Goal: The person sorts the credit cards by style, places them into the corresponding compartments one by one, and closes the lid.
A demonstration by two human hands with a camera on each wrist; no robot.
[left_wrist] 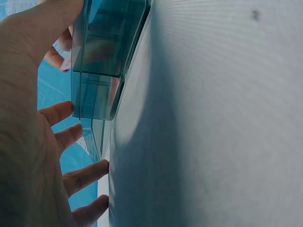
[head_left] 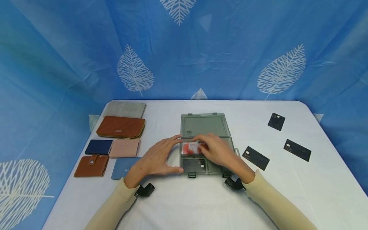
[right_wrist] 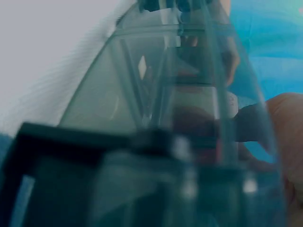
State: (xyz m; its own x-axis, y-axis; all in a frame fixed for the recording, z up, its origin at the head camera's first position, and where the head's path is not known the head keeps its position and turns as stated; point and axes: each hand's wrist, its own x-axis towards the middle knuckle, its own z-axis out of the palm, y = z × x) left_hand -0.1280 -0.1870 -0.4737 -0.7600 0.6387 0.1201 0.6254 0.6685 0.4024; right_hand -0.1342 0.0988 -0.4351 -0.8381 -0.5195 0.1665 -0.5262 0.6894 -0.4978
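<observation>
A translucent grey-green plastic organizer box (head_left: 216, 167) sits mid-table, its lid (head_left: 205, 125) folded back flat behind it. My right hand (head_left: 218, 151) reaches into the upper compartment and pinches a red-and-white card (head_left: 189, 148) between thumb and fingers. In the right wrist view the box wall partly veils that card and the thumb (right_wrist: 289, 123). My left hand (head_left: 156, 158) braces the box's left side with spread, fairly straight fingers; fingertips at the wall show in the left wrist view beside the box (left_wrist: 102, 52). In the front-left compartment lies a black VIP card (head_left: 191, 165).
On the right lie black cards (head_left: 256, 158), (head_left: 297, 150) and a smaller-looking black card (head_left: 276, 121). To the left are several wallets, among them a brown zip wallet (head_left: 120, 126), a grey one (head_left: 125, 109), a pink one (head_left: 125, 148) and a blue one (head_left: 120, 167) near my left wrist.
</observation>
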